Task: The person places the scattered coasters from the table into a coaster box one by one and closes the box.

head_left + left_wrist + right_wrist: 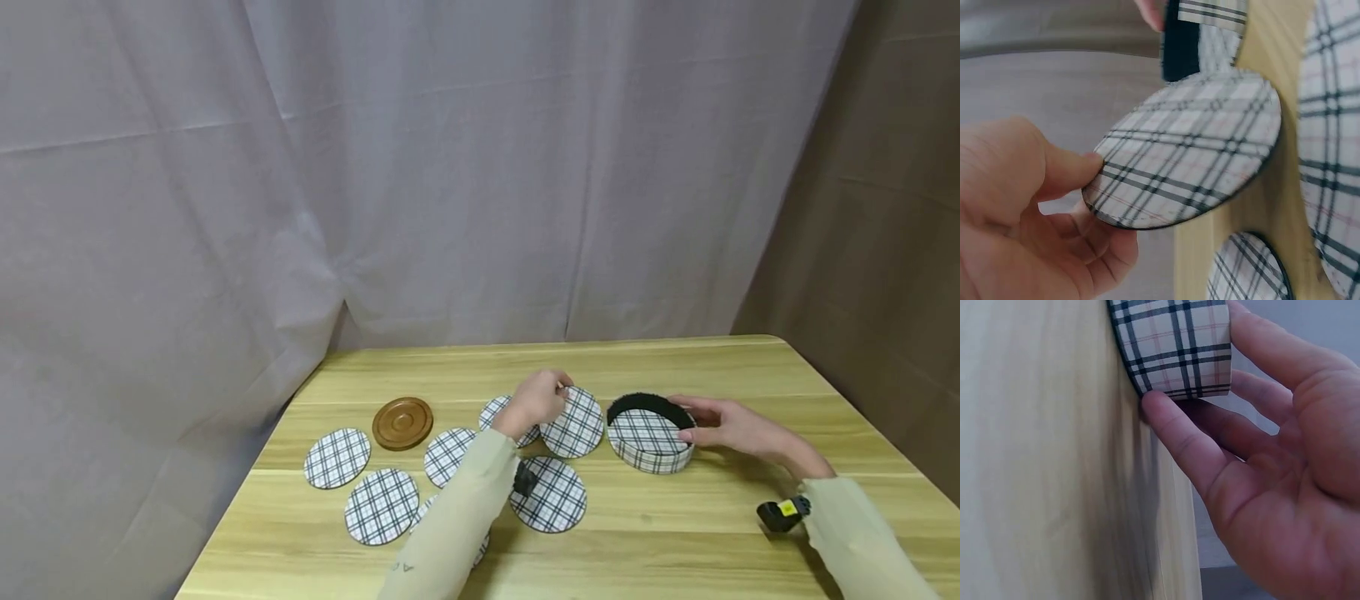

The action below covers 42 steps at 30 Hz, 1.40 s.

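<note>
L hand [536,402] had a plaid disc [576,429] pinched at its edge btwn thumb & fingers, disc tilted, just L of the round plaid box [651,462]; couldn't tell if its far edge touched the wooden table [637,550]. R hand [722,427] was part-open, curved round the R side of the box, thumb nr the front & fingers twd the back, holding it upright on the table. Box had a dark inner wall [648,402] w/ plaid showing inside, unclear if a disc or the floor. Other plaid discs lay flat: one [551,496] nr the L cuff, one [491,410] part hidden behind L hand, one [446,454] beside the L sleeve [457,517], two more [381,507] [337,458] further L. Brown round lid-like piece [402,423] sat btwn discs, twd the back; grey curtain [465,183] hung behind
</note>
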### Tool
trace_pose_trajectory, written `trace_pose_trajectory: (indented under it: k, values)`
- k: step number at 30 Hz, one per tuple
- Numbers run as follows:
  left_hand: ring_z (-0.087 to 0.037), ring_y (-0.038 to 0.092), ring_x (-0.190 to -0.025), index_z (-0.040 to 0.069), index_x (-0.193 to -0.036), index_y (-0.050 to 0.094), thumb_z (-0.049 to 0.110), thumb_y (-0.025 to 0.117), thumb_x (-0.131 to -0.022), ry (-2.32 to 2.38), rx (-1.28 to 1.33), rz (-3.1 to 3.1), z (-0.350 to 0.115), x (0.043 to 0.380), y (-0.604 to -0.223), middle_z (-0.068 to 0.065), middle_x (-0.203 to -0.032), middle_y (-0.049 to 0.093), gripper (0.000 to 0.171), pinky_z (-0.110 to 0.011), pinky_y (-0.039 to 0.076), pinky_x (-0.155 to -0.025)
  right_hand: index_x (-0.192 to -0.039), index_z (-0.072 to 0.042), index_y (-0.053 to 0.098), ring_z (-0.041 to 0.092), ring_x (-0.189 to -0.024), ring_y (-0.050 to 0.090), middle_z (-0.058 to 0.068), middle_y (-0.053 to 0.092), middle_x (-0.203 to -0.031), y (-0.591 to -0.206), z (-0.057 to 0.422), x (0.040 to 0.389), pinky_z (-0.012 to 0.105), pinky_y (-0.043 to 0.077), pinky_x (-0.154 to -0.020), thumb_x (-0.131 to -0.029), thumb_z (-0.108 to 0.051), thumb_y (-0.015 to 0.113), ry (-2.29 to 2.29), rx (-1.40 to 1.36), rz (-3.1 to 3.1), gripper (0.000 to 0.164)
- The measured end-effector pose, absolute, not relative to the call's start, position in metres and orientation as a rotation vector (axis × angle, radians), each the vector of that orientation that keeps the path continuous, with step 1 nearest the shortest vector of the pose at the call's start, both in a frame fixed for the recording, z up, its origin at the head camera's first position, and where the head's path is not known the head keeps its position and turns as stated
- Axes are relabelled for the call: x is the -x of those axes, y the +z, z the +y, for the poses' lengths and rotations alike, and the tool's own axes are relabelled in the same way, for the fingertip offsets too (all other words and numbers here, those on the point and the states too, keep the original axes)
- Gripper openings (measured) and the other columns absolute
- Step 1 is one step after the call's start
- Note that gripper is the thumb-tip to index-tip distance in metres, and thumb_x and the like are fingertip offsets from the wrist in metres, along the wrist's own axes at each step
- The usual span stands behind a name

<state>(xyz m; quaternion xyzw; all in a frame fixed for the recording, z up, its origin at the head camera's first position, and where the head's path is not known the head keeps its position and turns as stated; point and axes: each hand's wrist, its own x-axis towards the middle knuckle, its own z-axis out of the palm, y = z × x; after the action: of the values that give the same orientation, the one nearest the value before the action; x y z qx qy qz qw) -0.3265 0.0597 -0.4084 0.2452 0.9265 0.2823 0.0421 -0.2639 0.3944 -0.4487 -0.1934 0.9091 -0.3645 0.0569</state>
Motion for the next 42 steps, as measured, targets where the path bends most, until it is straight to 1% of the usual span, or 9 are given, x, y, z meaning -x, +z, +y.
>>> trace_pose_trajectory:
  k: [4, 8, 14, 21, 28, 33, 37, 40, 42]
  values:
    - [-0.011, 0.052, -0.075, 0.01, -0.118, 0.066, 0.009, 0.053, -0.096, 0.985, -0.696, 2.833, 0.057, 0.327, -0.404, -0.002, -0.092, 0.066, 0.026, -0.024, 0.046, -0.072, -0.147, -0.001, 0.04, 0.029, -0.125, 0.053, 0.032, 0.047, -0.142, -0.449, 0.396, 0.266, 0.014, 0.045, -0.089, -0.095, -0.024, 0.065, -1.135, 0.579, 2.712, 0.062]
    - [-0.012, 0.053, -0.074, 0.008, -0.117, 0.066, 0.008, 0.052, -0.097, 1.115, -0.653, 2.818, 0.054, 0.326, -0.401, -0.005, -0.095, 0.066, 0.025, -0.023, 0.044, -0.068, -0.147, -0.003, 0.04, 0.037, -0.127, 0.051, 0.031, 0.047, -0.143, -0.451, 0.397, 0.267, 0.013, 0.044, -0.089, -0.095, -0.025, 0.065, -1.137, 0.544, 2.707, 0.062]
    - [-0.013, 0.055, -0.079, 0.011, -0.119, 0.066, 0.013, 0.049, -0.101, 1.289, -0.553, 2.791, 0.052, 0.324, -0.401, -0.006, -0.098, 0.067, 0.025, -0.025, 0.047, -0.07, -0.148, -0.005, 0.039, 0.045, -0.13, 0.047, 0.03, 0.045, -0.145, -0.452, 0.397, 0.269, 0.013, 0.044, -0.088, -0.095, -0.027, 0.065, -1.124, 0.507, 2.7, 0.063]
    - [-0.014, 0.059, -0.081, 0.011, -0.12, 0.066, 0.012, 0.054, -0.099, 1.496, -0.451, 2.761, 0.058, 0.321, -0.406, -0.006, -0.098, 0.068, 0.024, -0.027, 0.051, -0.072, -0.148, -0.002, 0.038, 0.047, -0.129, 0.048, 0.033, 0.045, -0.144, -0.45, 0.394, 0.268, 0.013, 0.044, -0.087, -0.095, -0.024, 0.065, -1.162, 0.531, 2.667, 0.064]
    - [-0.01, 0.055, -0.072, 0.007, -0.114, 0.065, 0.01, 0.057, -0.097, 1.701, -0.409, 2.68, 0.074, 0.317, -0.412, -0.007, -0.09, 0.066, 0.019, -0.021, 0.047, -0.059, -0.148, -0.003, 0.038, 0.049, -0.131, 0.046, 0.033, 0.042, -0.146, -0.452, 0.395, 0.267, 0.013, 0.043, -0.087, -0.095, -0.025, 0.065, -1.159, 0.504, 2.67, 0.064]
    - [-0.008, 0.053, -0.068, 0.008, -0.11, 0.067, 0.009, 0.06, -0.095, 1.764, -0.381, 2.648, 0.084, 0.313, -0.415, -0.004, -0.085, 0.065, 0.017, -0.019, 0.044, -0.055, -0.149, -0.004, 0.039, 0.044, -0.129, 0.049, 0.032, 0.045, -0.145, -0.454, 0.399, 0.267, 0.013, 0.044, -0.087, -0.095, -0.026, 0.065, -1.143, 0.484, 2.687, 0.063]
    - [-0.008, 0.053, -0.065, 0.007, -0.108, 0.067, 0.007, 0.062, -0.093, 1.839, -0.341, 2.594, 0.091, 0.312, -0.42, -0.004, -0.081, 0.064, 0.016, -0.021, 0.046, -0.054, -0.148, -0.006, 0.04, 0.031, -0.128, 0.051, 0.031, 0.046, -0.144, -0.455, 0.4, 0.268, 0.012, 0.044, -0.088, -0.095, -0.026, 0.065, -1.154, 0.486, 2.68, 0.062]
    - [-0.008, 0.053, -0.062, 0.005, -0.108, 0.067, 0.004, 0.062, -0.093, 1.924, -0.301, 2.493, 0.097, 0.312, -0.425, -0.003, -0.079, 0.062, 0.016, -0.032, 0.057, -0.059, -0.148, -0.006, 0.04, 0.022, -0.126, 0.052, 0.03, 0.045, -0.145, -0.456, 0.4, 0.27, 0.012, 0.043, -0.089, -0.095, -0.025, 0.065, -1.167, 0.495, 2.672, 0.062]
    - [-0.009, 0.053, -0.06, 0.005, -0.108, 0.066, 0.003, 0.062, -0.093, 1.973, -0.267, 2.429, 0.101, 0.311, -0.429, -0.002, -0.078, 0.06, 0.016, -0.042, 0.06, -0.064, -0.149, -0.006, 0.04, 0.022, -0.127, 0.052, 0.03, 0.045, -0.145, -0.456, 0.4, 0.27, 0.012, 0.043, -0.089, -0.095, -0.025, 0.065, -1.17, 0.492, 2.674, 0.063]
